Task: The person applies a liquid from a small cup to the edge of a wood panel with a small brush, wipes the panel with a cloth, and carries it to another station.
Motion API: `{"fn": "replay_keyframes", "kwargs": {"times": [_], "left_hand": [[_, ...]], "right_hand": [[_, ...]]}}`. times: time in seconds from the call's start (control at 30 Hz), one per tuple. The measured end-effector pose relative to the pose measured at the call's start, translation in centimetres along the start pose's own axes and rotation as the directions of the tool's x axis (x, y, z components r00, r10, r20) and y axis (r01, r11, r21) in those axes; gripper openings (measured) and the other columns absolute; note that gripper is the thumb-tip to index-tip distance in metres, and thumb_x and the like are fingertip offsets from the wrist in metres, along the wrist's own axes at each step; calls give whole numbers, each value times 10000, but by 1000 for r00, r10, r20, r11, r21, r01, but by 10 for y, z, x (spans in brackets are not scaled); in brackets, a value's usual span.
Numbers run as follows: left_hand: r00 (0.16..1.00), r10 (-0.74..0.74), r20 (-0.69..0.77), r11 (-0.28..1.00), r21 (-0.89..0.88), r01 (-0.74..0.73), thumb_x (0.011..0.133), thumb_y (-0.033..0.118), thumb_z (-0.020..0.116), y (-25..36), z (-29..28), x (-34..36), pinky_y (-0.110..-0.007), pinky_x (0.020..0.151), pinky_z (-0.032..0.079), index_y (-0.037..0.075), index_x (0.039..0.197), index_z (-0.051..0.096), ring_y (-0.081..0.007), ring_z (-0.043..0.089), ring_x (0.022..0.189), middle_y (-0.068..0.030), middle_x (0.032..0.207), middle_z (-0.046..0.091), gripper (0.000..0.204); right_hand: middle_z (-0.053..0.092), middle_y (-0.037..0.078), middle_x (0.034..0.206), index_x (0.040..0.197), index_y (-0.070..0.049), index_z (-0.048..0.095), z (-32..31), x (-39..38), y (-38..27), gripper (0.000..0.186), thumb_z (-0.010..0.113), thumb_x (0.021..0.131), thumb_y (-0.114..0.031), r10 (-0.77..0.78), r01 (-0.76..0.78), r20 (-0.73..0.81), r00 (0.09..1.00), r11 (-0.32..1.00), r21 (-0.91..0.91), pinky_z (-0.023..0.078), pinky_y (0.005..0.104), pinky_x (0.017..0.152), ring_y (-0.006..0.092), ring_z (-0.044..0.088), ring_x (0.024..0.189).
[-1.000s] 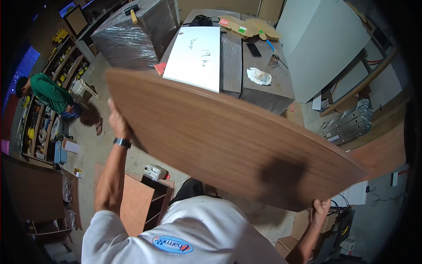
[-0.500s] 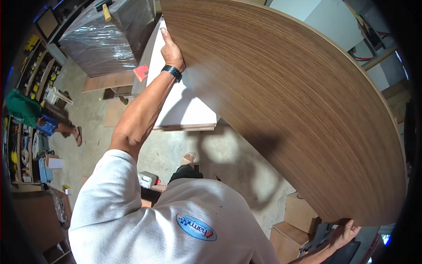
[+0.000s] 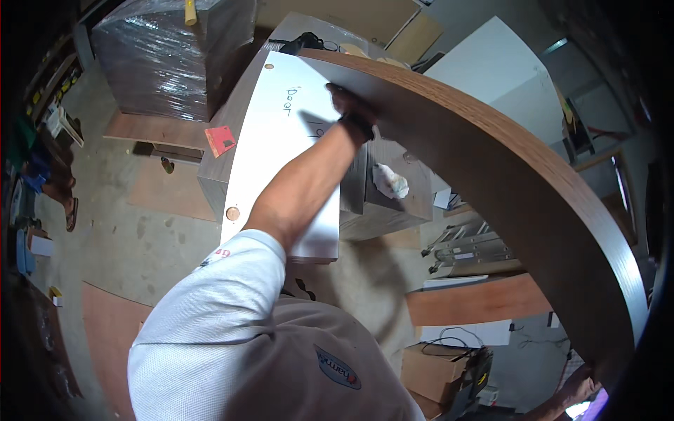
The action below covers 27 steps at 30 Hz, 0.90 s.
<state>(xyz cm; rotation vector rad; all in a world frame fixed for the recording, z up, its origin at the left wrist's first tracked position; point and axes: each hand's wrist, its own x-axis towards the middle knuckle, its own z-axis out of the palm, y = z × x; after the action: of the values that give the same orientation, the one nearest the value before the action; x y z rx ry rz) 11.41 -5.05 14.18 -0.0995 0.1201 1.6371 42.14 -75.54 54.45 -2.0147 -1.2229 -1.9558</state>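
Wood-grain panel in both hands: over my remote feed it sweeps from 12 o'clock round to 4, a shaded face and one long brown edge toward me. Half a second ago its broad grained face filled the right of the view; now it has swung nearly edge-on, and I judge that this makes balance between its two ends the main concern. Near at 4 o'clock, the right hand has its fingers curled closed on the panel's lower end, though shade blurs the detail. At 12 the left hand, past a dark wristband, sits against the far end; I cannot tell how far its fingers are open or whether they wrap the edge. Toward 11 lies a white board, more exposed than before, with a red card just beside it at 10. A crumpled white wad rests at 2, a folded ladder at 3. Farther off at 10 stands a plastic-wrapped block, and out at 9 I make out part of another person
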Motion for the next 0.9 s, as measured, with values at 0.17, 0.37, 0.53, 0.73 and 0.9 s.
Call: {"fn": "replay_keyframes", "kwargs": {"times": [0.17, 0.37, 0.53, 0.73, 0.9], "left_hand": [[994, 20, 106, 952, -306, 13, 1011, 665, 421, -52, 65, -29, -528, 1077, 461, 153, 1283, 560, -293, 603, 1222, -93, 1295, 620, 596], [951, -308, 0, 929, -218, 300, 1006, 637, 396, -35, 72, -31, -459, 1091, 414, 166, 1390, 563, -278, 549, 1269, -84, 1387, 606, 630], [886, -463, -25, 863, -243, 444, 1055, 605, 283, -42, 79, -109, -485, 1199, 326, 118, 1518, 478, -333, 457, 1398, -107, 1549, 504, 699], [874, -483, -47, 868, -154, 471, 1062, 580, 293, -24, 54, -104, -453, 1149, 384, 126, 1514, 470, -281, 465, 1396, -73, 1524, 526, 664], [875, -484, 15, 861, -168, 479, 1067, 561, 309, -22, 65, -105, -450, 1123, 407, 115, 1489, 487, -279, 492, 1357, -81, 1485, 548, 639]], "right_hand": [[697, 174, 1162, 1182, 35, 662, 21, 9, 22, 315, 724, 874, 15, 278, -333, 195, 941, 643, 689, 543, 431, 937, 284, 661, 1042], [677, 170, 1300, 1342, 27, 628, 42, 14, -113, 468, 733, 887, 68, 142, -332, 304, 942, 260, 907, 535, 391, 1038, 262, 633, 1185], [682, 159, 1259, 1356, 40, 606, 12, 20, -175, 497, 678, 873, 138, 77, -282, 271, 959, 281, 917, 559, 348, 972, 242, 659, 1120], [675, 175, 1265, 1364, 65, 578, 15, 28, -178, 535, 696, 849, 147, -58, -187, 209, 976, 263, 946, 558, 351, 978, 245, 658, 1130], [666, 194, 1248, 1342, 47, 587, 23, 18, -211, 452, 692, 902, 63, -60, -89, 105, 993, 226, 970, 577, 402, 972, 295, 653, 1140]]}}
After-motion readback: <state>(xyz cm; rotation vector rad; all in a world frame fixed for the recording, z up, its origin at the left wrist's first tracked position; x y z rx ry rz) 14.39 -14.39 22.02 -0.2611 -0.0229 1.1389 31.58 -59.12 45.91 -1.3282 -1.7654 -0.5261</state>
